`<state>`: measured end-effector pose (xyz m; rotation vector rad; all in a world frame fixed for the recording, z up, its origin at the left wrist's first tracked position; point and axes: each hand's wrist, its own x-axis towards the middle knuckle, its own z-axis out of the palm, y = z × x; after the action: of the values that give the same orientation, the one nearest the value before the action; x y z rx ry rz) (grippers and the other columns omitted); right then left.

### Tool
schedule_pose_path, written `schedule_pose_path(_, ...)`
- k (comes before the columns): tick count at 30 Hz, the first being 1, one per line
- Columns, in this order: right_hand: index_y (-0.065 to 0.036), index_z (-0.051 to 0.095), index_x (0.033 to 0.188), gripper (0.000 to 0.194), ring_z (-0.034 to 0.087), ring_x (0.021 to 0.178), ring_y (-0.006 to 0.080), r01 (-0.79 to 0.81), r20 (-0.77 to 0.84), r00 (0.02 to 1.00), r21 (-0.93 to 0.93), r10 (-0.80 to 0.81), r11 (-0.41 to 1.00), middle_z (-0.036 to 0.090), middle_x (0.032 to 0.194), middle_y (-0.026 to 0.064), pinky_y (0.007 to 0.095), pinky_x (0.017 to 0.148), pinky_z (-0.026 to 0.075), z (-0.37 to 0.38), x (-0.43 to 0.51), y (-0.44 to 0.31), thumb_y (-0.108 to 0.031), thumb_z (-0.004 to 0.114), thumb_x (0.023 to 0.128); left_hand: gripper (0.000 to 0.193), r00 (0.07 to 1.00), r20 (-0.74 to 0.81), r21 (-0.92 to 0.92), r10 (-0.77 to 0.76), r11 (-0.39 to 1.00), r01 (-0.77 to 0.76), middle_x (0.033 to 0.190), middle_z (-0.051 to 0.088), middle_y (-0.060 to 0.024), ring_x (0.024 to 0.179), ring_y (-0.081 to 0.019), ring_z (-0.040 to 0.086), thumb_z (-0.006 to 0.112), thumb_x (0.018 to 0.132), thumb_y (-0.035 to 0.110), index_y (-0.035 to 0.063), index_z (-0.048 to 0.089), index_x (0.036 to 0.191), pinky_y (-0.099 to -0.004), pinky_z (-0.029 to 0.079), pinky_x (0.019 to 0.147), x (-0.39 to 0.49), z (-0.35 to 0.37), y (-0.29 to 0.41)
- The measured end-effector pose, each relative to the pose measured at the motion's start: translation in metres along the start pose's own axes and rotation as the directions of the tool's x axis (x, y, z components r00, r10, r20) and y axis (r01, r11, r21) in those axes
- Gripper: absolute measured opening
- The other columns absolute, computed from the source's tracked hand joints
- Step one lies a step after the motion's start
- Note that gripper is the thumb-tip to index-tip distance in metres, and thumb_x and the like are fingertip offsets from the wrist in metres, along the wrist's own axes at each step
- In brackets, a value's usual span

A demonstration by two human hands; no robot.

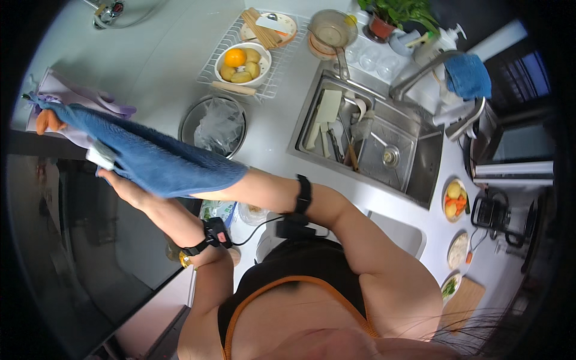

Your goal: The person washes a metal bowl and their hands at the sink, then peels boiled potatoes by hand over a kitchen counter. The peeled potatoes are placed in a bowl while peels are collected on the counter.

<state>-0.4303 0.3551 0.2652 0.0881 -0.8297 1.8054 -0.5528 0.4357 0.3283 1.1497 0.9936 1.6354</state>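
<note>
A blue cloth towel (157,153) stretches from the upper left across my right forearm and covers my right hand, so its fingers are hidden. My left hand (123,186) is at the towel's lower edge, partly behind it; whether its fingers grip the cloth cannot be told. Just above them, a small white object (101,155) lies against the towel. Near the towel's far end is an orange-brown piece (49,121), its kind unclear. Purple rubber gloves (96,96) hang behind the towel. Each wrist wears a black strap, the left one with a small device.
A round bin with a clear bag (220,126) stands beyond the towel. Behind it, a wire rack (207,67) holds a white bowl (267,72) of potatoes and an orange fruit. The steel sink (416,166) contains knives and a cutting board. Plates of food stand on the right counter.
</note>
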Motion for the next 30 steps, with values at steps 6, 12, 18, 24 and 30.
schedule_pose_path(6, 0.0, 0.065, 0.12, 0.027, 0.076, 0.09, 0.0238, -0.426, -0.454, 0.866, -0.445, 0.211, 0.788, 0.073, 0.113, 0.0139, 0.0333, 0.072, 0.062, -0.07, -0.113, -0.118, -0.014, 0.056, 0.1, 0.073, 0.932, -0.279, -0.207, -0.232, 0.962, 0.177, 0.152, 0.044, -0.0162, 0.137, -0.0307, 0.046, 0.054, 0.102, 0.055, 0.0012, 0.04, 0.15, -0.0486, 0.034, 0.116, -0.004, 0.013, -0.025)
schedule_pose_path(12, 0.014, 0.049, 0.122, 0.036, 0.076, 0.073, 0.0312, -0.82, -0.873, 0.37, -0.468, -0.318, 0.33, 0.071, 0.097, 0.0208, 0.0353, 0.046, 0.06, -0.214, -0.075, -0.229, -0.01, 0.06, 0.096, 0.056, 0.843, -0.502, 0.323, 0.195, 0.946, -0.027, 0.143, 0.043, -0.0137, 0.132, -0.0244, 0.043, 0.058, 0.104, 0.036, 0.0014, 0.042, 0.145, -0.0411, 0.032, 0.111, -0.053, 0.019, -0.062)
schedule_pose_path(18, 0.015, 0.044, 0.134, 0.041, 0.073, 0.077, 0.0466, -0.672, -0.979, 0.188, -0.186, -0.078, 0.716, 0.061, 0.119, 0.033, 0.0432, 0.057, 0.068, -0.296, -0.054, -0.223, -0.002, 0.053, 0.098, 0.04, 0.855, -0.427, 0.474, 0.293, 0.878, -0.064, 0.134, 0.044, -0.0107, 0.124, -0.0251, 0.045, 0.06, 0.1, 0.017, 0.0031, 0.049, 0.136, -0.0397, 0.036, 0.108, -0.07, 0.012, -0.081)
schedule_pose_path(24, 0.007, 0.047, 0.135, 0.038, 0.074, 0.075, 0.0402, -0.629, -0.994, 0.089, -0.103, -0.061, 0.77, 0.067, 0.106, 0.0287, 0.0459, 0.054, 0.065, -0.331, -0.055, -0.224, 0.003, 0.048, 0.098, 0.035, 0.926, -0.313, 0.325, 0.211, 0.94, -0.104, 0.123, 0.049, -0.0097, 0.116, -0.0214, 0.049, 0.062, 0.098, 0.008, 0.0025, 0.047, 0.129, -0.0364, 0.038, 0.106, -0.038, 0.022, -0.099)
schedule_pose_path(30, 0.014, 0.052, 0.126, 0.035, 0.073, 0.066, 0.0334, -0.657, -0.992, 0.077, -0.125, -0.099, 0.743, 0.069, 0.096, 0.0252, 0.0397, 0.049, 0.062, -0.309, -0.049, -0.236, 0.004, 0.049, 0.093, 0.034, 0.936, -0.315, 0.254, 0.157, 0.964, -0.076, 0.122, 0.049, -0.0099, 0.115, -0.02, 0.048, 0.062, 0.098, 0.007, 0.0035, 0.046, 0.128, -0.0354, 0.039, 0.103, -0.029, 0.028, -0.112)
